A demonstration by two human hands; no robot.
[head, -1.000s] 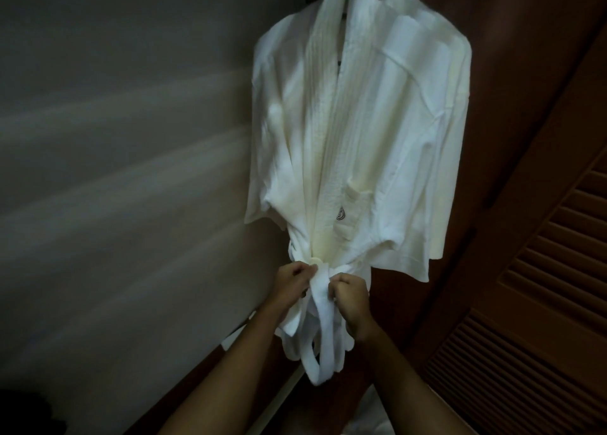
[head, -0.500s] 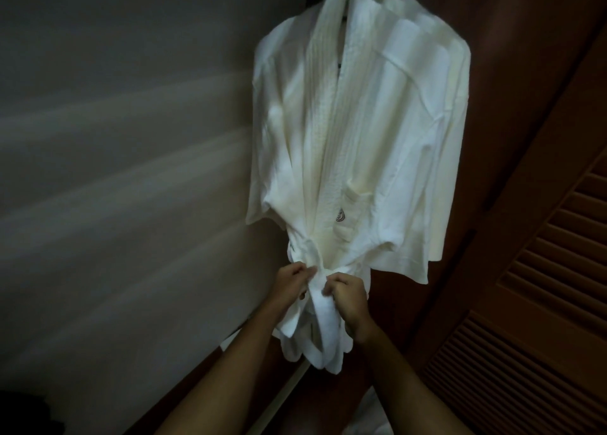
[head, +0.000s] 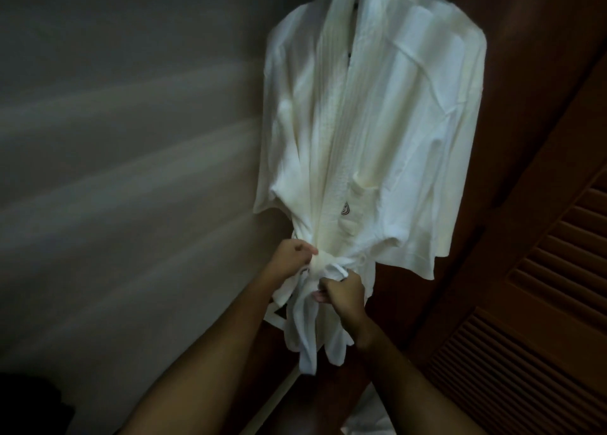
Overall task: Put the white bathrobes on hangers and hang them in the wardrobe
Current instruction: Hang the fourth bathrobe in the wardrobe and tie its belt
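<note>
1. Nearest, two bare forearms reach up from the bottom of the view toward the robe's waist.
2. The left hand pinches the belt at the knot; the right hand has its fingers curled round a belt end just below.
3. The white bathrobe hangs upright, its top out of view above.
4. Behind it stands a dark wooden wardrobe panel, with a louvred door on the right and a grey wall on the left.

single head-worn view, close, angled down at hanging bathrobe
</note>
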